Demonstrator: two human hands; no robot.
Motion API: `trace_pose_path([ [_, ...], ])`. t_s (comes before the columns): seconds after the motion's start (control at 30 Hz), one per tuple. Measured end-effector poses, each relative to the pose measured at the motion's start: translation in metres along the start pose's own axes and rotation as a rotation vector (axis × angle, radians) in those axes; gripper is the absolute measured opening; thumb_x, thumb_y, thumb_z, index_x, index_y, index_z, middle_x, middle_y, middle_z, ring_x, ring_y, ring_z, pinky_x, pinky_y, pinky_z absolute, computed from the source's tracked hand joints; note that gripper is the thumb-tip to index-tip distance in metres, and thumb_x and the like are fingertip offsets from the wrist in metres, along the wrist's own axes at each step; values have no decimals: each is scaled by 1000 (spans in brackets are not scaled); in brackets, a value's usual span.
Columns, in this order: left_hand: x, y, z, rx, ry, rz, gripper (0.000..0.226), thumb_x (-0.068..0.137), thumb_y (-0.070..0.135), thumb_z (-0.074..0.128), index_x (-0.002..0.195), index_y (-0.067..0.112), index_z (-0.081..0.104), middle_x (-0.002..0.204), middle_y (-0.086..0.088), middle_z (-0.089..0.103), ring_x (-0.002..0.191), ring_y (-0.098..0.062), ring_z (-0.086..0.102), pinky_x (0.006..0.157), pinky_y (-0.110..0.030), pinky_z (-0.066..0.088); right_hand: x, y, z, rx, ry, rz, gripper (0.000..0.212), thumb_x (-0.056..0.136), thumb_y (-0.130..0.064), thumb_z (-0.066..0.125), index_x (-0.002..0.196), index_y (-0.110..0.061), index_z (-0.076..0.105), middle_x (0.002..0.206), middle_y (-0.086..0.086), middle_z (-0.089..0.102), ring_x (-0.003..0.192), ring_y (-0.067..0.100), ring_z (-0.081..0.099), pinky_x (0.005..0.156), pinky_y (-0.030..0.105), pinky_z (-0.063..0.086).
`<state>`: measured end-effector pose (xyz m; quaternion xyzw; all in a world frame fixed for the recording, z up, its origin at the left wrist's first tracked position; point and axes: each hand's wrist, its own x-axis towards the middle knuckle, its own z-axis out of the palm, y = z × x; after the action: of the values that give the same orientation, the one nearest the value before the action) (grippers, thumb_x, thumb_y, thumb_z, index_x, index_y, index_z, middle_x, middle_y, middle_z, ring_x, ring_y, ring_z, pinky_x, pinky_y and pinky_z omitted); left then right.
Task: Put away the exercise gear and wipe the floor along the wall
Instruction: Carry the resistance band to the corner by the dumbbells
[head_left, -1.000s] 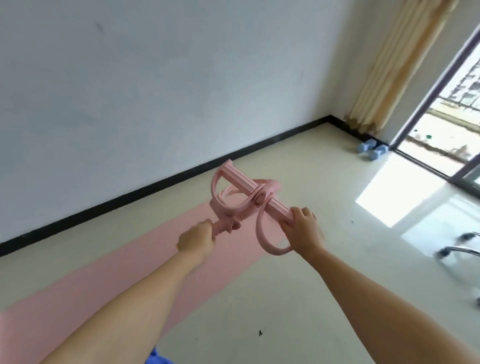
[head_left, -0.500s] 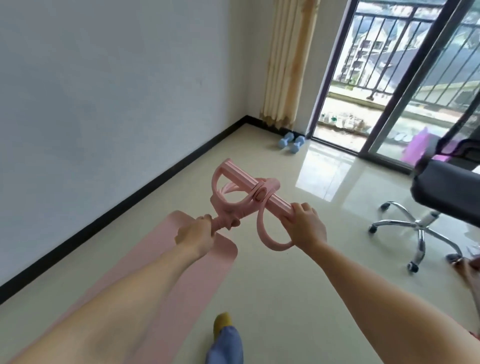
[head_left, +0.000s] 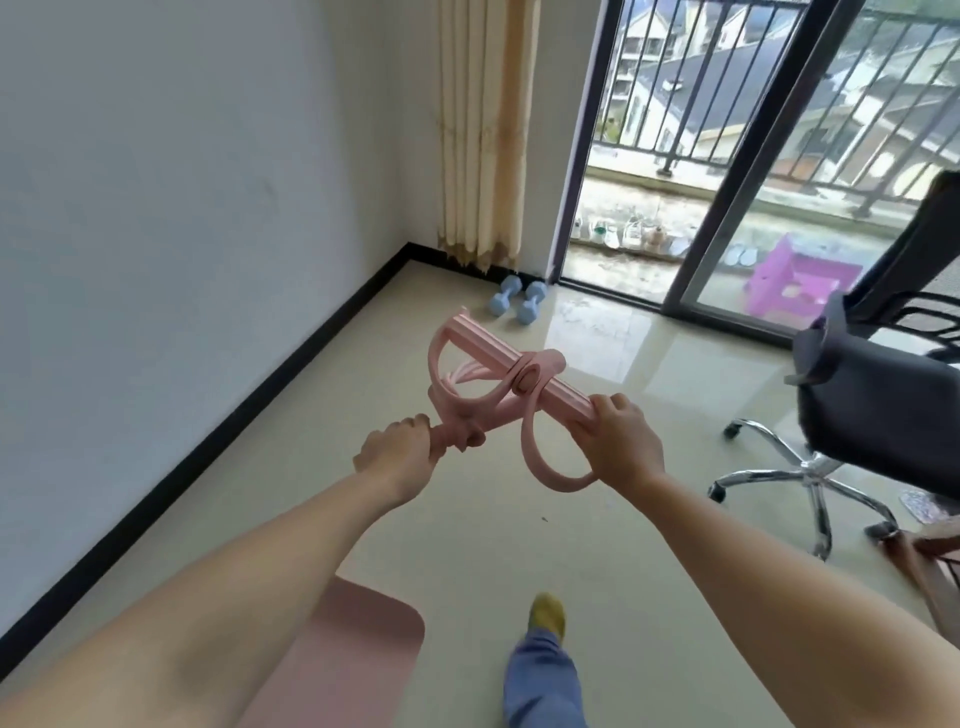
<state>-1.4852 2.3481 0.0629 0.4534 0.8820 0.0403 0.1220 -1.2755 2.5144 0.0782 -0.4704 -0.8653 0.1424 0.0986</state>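
I hold a pink pedal resistance puller (head_left: 498, 371) out in front of me at chest height, its bands wrapped around the foot bar. My left hand (head_left: 397, 452) is closed on the handle end at the lower left. My right hand (head_left: 621, 441) grips the right end of the ribbed bar, with a pink foot loop hanging under it. A pink exercise mat (head_left: 353, 649) lies on the floor under my left forearm. Two light blue dumbbells (head_left: 517, 301) sit on the floor by the curtain in the far corner.
A white wall with black skirting (head_left: 218, 441) runs along the left. A black office chair (head_left: 878, 410) on a chrome wheeled base stands at the right. Beige curtain (head_left: 480, 130) and sliding balcony doors (head_left: 727, 171) close the far end. My foot in a yellow sock (head_left: 545, 613) is low in view.
My view has swung right and forward along the wall: the mat slid down and behind, while the dumbbells, balcony doors and chair came closer. Both hands kept their grip on the puller.
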Motion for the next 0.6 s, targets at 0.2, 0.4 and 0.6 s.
trace_pose_path([
  [0.2,162,52,-5,155,32,37,35,99,41,32,111,12,48,111,-5,61,100,-26,57,74,-32,32,169,41,9,-50,-18,-31,38,95,-42,46,119,-13,51,117,5,51,111,24,46,72,33,42],
  [0.4,297,73,-39,186,41,-32,36,100,40,30,113,12,48,113,-4,59,103,-23,56,81,-32,34,332,45,5,-34,-87,-107,38,95,-41,44,120,-13,50,116,6,50,109,24,47,73,36,46],
  [0.6,418,45,-56,220,33,-119,34,100,38,30,116,13,47,117,-3,58,106,-22,55,84,-32,36,473,15,40,-49,-142,-208,35,96,-41,45,117,-14,50,115,5,50,108,23,47,72,35,48],
])
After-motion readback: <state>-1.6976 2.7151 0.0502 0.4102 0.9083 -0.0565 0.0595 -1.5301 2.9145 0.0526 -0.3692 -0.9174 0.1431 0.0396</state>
